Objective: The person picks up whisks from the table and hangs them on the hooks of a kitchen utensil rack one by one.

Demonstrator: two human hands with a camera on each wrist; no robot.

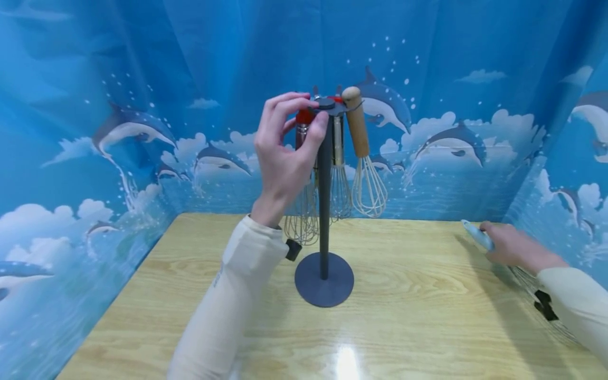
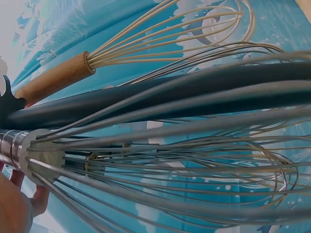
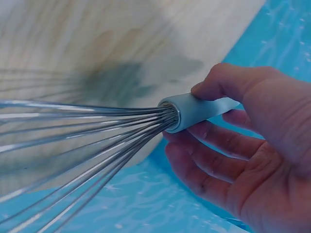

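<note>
Left hand [image 1: 285, 158] pinches the dark grey rack's [image 1: 324, 211] top; right hand [image 1: 510, 248] grips a pale-blue-handled wire whisk [image 3: 194, 112], next needing a free hook.

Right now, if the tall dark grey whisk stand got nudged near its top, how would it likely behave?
The tall dark grey whisk stand probably tips easily: a thin pole on a small round base, with whisks hanging high. The left hand at its top likely steadies it. Its base may slide on the glossy wooden table.
</note>
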